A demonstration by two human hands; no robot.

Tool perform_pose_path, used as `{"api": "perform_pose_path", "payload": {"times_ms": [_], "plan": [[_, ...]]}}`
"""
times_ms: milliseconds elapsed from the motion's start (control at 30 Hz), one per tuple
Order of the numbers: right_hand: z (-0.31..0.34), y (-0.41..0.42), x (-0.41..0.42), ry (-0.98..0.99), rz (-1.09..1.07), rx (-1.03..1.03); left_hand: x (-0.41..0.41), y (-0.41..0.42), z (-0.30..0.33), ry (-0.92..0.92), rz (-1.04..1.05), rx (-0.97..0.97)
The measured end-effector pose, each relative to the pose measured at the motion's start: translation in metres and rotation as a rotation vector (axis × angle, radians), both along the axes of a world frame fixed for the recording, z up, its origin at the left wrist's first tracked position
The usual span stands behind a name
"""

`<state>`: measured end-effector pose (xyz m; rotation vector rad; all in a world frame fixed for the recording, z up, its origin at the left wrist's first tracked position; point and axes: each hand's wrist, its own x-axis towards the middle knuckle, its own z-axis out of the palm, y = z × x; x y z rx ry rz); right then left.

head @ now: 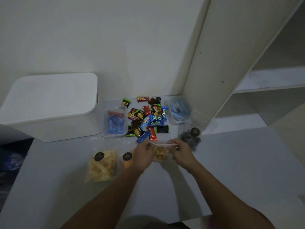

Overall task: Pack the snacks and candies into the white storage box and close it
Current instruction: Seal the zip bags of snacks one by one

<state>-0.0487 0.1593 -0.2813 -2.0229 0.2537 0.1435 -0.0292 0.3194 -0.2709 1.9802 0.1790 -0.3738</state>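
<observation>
Hands first: we see the left hand [143, 154] and right hand [180, 151] meeting over the pale table [231, 171], fingers curled and pinching the top edge of a clear zip bag [160, 154] of golden fried snacks, held between them just above the surface. Left of that bag lies a clear pouch of pale yellow sticks [102, 164] with a round black label, and beside it a pouch of orange pieces [127, 160], partly hidden by the left wrist. To the right, a pouch of dark pieces [191, 138] rests near the right hand. Farther back we find a loose heap of wrapped candies [148, 119] — blue, red, black, brown — flanked by two clear plastic tubs, the left tub [114, 123] and the right tub [179, 109], both holding blue packets. At far left, against the wall, stands the white storage box [51, 109] — its lid on.
</observation>
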Motion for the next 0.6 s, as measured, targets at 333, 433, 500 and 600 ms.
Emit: {"api": "perform_pose_path", "payload": {"times_ms": [333,433,500,600], "plan": [[0.013,-0.001,-0.002,0.062,0.075,-0.010,0.005,-0.005,0.014,-0.016,-0.191,-0.090],[0.018,-0.005,-0.001,0.038,0.059,0.003,0.013,0.002,0.012,-0.073,-0.181,-0.101],[0.025,-0.006,0.000,-0.006,0.036,0.030,0.016,0.007,0.016,-0.127,-0.168,-0.135],[0.034,-0.006,0.003,-0.084,-0.005,0.063,0.021,0.011,0.026,-0.178,-0.114,-0.187]]}}
